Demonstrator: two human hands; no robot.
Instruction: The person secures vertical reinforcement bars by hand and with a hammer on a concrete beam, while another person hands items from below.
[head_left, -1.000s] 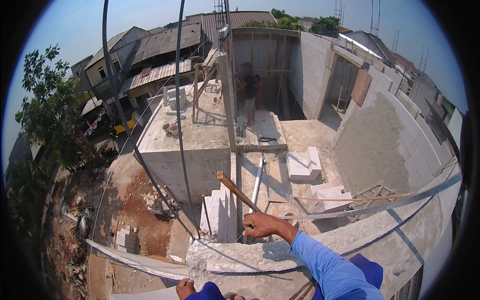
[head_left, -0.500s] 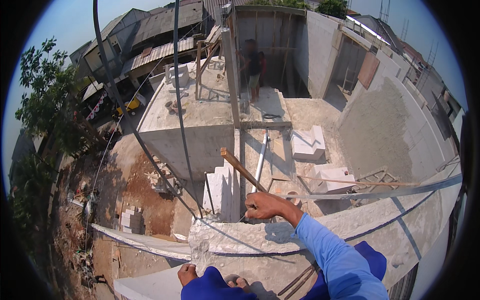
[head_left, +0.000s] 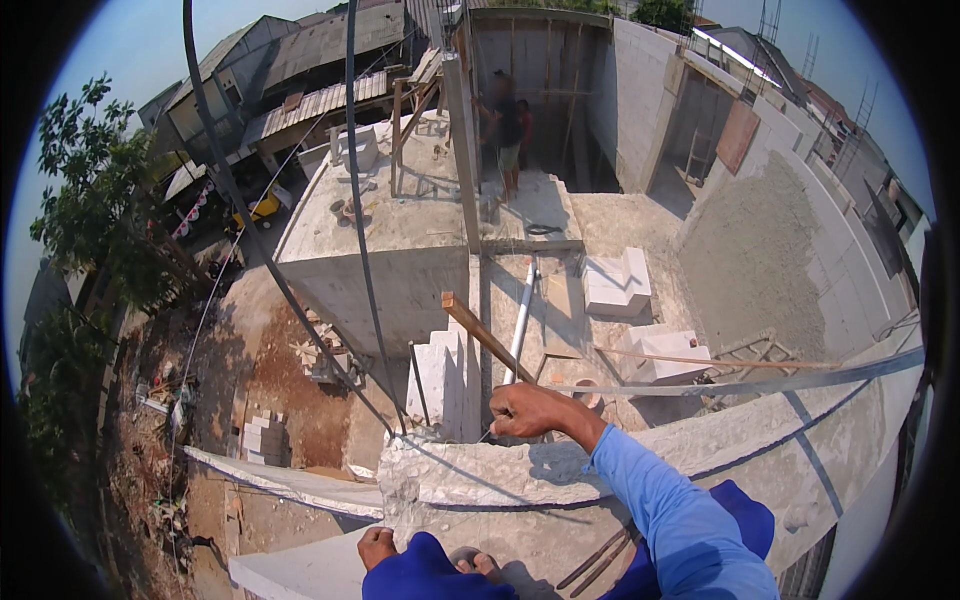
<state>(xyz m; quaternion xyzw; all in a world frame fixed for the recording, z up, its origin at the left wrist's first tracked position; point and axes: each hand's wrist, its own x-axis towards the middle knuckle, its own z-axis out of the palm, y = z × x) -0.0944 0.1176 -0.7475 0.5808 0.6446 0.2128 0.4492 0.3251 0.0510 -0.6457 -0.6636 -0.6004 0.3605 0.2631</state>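
Near field: one knee in dark blue trousers (head_left: 430,572) rose at the lower edge, a bare foot (head_left: 484,566) beside it. The left hand (head_left: 377,548) sat just left of that knee, fingers curled in; whether it held anything could not be told. Two thin dark bars (head_left: 598,560) lay right of the foot.

The right hand (head_left: 528,411), at the end of a light-blue sleeve (head_left: 672,512), was clenched above the rough concrete beam (head_left: 460,487). A thin strand (head_left: 486,436) showed just below the fist, too fine to trace. The wooden stick (head_left: 487,336) slanted up and left from just above the fist; contact between them could not be confirmed. A flat metal bar (head_left: 800,381) ran rightward from near the same spot.

Beyond the beam: stepped white blocks (head_left: 433,380) at left, a white pipe (head_left: 522,318) behind the stick, and further pale blocks (head_left: 612,290) to the right. Dark rods (head_left: 362,215) crossed the left side.

Farther off, a person (head_left: 508,122) stood upright on the raised slab (head_left: 315,225); roofs (head_left: 330,70) lay behind.
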